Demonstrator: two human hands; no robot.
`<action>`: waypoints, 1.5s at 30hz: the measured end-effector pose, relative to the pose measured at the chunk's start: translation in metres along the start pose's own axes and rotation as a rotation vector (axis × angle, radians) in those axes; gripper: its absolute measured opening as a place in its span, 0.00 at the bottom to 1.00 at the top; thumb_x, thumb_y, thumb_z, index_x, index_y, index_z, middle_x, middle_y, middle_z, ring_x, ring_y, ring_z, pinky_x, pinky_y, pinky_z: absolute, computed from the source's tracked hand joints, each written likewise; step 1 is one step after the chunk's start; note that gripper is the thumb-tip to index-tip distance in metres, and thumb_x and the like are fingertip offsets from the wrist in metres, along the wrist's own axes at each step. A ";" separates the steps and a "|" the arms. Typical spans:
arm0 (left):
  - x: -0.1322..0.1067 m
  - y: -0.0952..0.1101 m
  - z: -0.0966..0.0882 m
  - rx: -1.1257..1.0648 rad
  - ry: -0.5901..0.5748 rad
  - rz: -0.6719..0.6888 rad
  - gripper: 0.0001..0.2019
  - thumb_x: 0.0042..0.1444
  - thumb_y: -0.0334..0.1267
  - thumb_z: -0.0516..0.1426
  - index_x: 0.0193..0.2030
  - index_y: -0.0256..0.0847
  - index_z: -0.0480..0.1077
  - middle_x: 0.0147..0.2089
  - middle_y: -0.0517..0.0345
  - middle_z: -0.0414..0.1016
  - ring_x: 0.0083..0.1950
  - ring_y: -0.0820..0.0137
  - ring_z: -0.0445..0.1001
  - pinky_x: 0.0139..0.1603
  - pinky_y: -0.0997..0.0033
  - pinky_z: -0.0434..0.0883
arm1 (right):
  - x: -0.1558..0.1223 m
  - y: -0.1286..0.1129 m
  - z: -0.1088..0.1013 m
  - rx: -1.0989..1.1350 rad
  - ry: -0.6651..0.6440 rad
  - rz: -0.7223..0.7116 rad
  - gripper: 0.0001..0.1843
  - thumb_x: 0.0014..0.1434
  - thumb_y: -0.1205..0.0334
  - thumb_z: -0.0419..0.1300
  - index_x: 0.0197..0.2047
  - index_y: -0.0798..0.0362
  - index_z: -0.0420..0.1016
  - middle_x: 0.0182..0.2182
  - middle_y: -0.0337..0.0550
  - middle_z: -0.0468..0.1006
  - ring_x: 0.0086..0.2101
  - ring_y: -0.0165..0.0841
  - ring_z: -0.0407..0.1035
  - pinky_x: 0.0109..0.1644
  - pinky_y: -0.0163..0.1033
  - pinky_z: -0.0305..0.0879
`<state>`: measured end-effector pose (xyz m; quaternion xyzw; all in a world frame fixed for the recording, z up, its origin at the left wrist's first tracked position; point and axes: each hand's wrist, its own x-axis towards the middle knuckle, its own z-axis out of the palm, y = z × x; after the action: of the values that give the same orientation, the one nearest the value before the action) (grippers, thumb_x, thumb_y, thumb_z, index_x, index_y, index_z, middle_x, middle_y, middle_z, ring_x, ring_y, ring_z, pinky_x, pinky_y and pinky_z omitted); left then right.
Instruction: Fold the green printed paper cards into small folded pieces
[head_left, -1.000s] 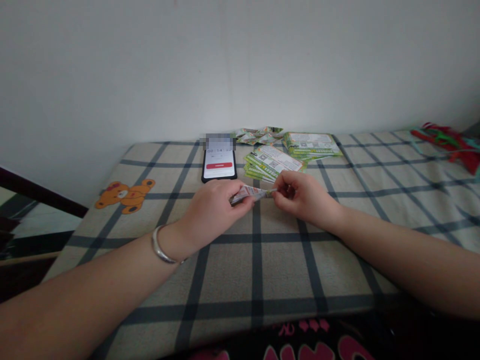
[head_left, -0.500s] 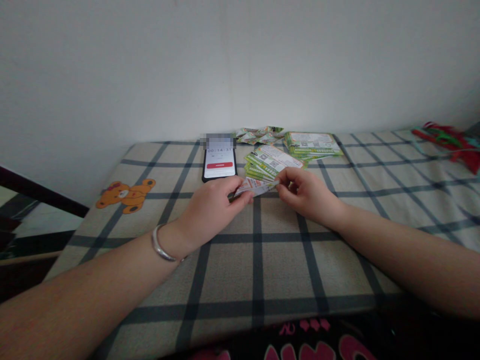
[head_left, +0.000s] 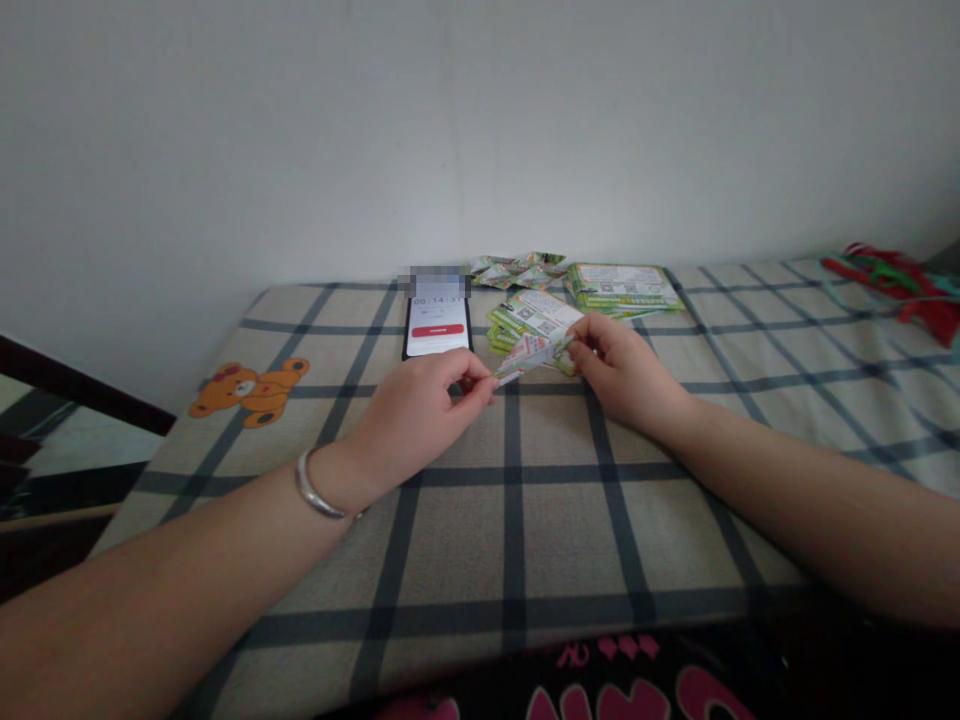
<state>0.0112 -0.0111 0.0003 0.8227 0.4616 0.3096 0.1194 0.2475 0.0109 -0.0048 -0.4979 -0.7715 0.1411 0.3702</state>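
A folded printed paper [head_left: 527, 354] is stretched between my two hands, above the checked tablecloth. My left hand [head_left: 442, 395], with a silver bangle on the wrist, pinches its left corner between thumb and fingers. The upper right end is gripped by my right hand [head_left: 611, 362], its fingers curled so that part of the paper is hidden. Just behind lies a fanned pile of green and white printed leaflets [head_left: 536, 312], partly covered by the held paper.
A phone [head_left: 437, 325] showing a timer lies left of the leaflets. Along the wall are several folded paper pieces [head_left: 517, 270] and a leaflet stack [head_left: 626, 287]. A bear picture [head_left: 251, 393] is at left; a red and green bundle [head_left: 900, 285] is at far right.
My right hand has moved slightly right and up with its end of the paper. The paper now sits more slanted, and my left hand pinches nearer its tip.
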 end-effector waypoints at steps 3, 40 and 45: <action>0.000 0.001 0.000 0.009 0.004 0.006 0.07 0.57 0.39 0.56 0.31 0.40 0.72 0.28 0.64 0.75 0.27 0.74 0.70 0.27 0.74 0.59 | 0.001 0.005 0.004 0.050 0.006 0.016 0.06 0.59 0.64 0.54 0.30 0.51 0.63 0.26 0.37 0.67 0.27 0.30 0.60 0.31 0.37 0.56; 0.000 0.008 0.006 -0.065 -0.085 -0.032 0.06 0.58 0.39 0.57 0.37 0.40 0.72 0.34 0.58 0.78 0.36 0.69 0.76 0.34 0.71 0.70 | -0.018 -0.029 0.005 -0.157 -0.141 -0.374 0.13 0.61 0.63 0.59 0.48 0.51 0.77 0.46 0.45 0.79 0.46 0.36 0.73 0.49 0.42 0.71; -0.002 0.005 0.011 -0.164 -0.058 0.043 0.10 0.60 0.41 0.57 0.45 0.40 0.72 0.42 0.56 0.77 0.43 0.69 0.76 0.44 0.68 0.73 | -0.018 -0.030 0.004 -0.218 -0.122 -0.356 0.15 0.62 0.56 0.59 0.50 0.52 0.77 0.47 0.47 0.80 0.46 0.38 0.74 0.47 0.42 0.71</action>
<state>0.0205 -0.0148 -0.0063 0.8283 0.4135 0.3250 0.1929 0.2291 -0.0183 0.0021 -0.3813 -0.8789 0.0191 0.2859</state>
